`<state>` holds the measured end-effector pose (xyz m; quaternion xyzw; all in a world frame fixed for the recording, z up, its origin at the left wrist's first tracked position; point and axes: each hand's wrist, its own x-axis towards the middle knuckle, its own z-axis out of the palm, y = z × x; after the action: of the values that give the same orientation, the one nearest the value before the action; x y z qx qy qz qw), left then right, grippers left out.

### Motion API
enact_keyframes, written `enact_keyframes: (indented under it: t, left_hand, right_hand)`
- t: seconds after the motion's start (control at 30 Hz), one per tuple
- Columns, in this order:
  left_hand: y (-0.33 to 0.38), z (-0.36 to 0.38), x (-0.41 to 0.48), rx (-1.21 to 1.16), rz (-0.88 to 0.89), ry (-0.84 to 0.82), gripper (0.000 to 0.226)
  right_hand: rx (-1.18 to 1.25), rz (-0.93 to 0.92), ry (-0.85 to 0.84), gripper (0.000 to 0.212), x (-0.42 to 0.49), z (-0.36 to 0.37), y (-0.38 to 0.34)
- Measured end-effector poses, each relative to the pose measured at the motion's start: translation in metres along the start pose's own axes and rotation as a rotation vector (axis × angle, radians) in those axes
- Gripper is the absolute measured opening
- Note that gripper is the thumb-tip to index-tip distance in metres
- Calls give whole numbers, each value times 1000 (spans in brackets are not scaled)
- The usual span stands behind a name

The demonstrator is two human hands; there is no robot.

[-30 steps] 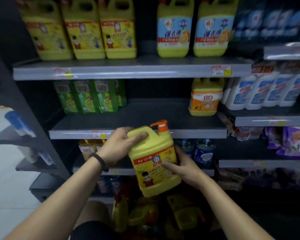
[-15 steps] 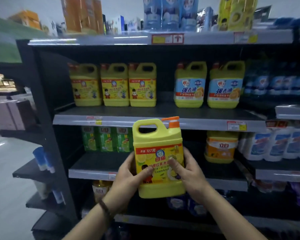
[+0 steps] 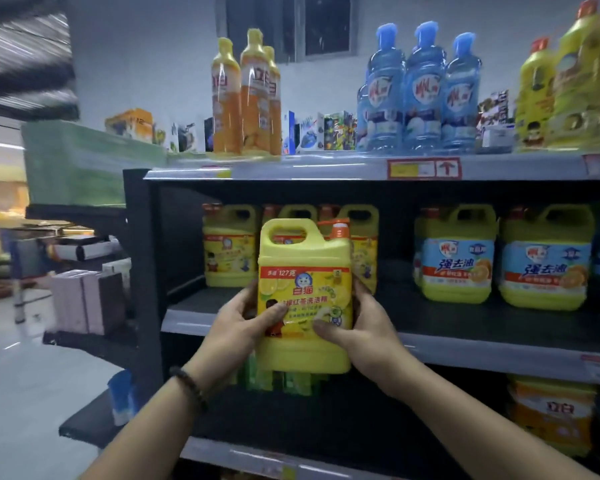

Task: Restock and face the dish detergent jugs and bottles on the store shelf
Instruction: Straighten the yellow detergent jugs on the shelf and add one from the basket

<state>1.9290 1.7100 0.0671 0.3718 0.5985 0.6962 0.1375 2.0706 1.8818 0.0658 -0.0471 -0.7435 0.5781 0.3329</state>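
Progress: partway, by my judgement. Three yellow plastic handled jugs [image 3: 227, 251] stand in a row at the back left of the grey metal shelf [image 3: 499, 346]. Two yellow jugs with blue labels [image 3: 456, 258] stand to their right, labels outward. The front strip of the shelf board is bare.
Item in hand: yellow plastic detergent jug with orange pump cap [image 3: 303, 296], upright, label toward the camera, not yet on the shelf.
Position: carried in the air before the shelf's front edge, directly in front of the back row; its base hangs below the shelf lip.
Hands: left hand [image 3: 243, 320] clamped on the jug's left side, thumb across the label. Right hand [image 3: 364, 327] clamped on its right side, thumb on the lower label. The jug sits between the palms.
Remaining: raise the base over the lip, set the jug down ahead of the row, label outward. Whether further stock waits cannot be seen.
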Motion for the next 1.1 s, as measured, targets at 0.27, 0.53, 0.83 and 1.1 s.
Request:
enact_keyframes:
  t: [0.27,0.53,0.83,1.1]
  left_hand:
    - [-6,-65,80,200,157,148,79]
    - [-46,-126,127,422,275,135,94]
    - [-77,-132,148,803,325,608,100]
    - [-91,-129,155,971,175,547,71]
  right_hand:
    - [-51,-47,150,82,110,75,17]
    - [-320,-83,2,83,174,126,52]
    - [-698,-8,122,66,215,159,55]
    - [-814,-38,128,79,215,176,58]
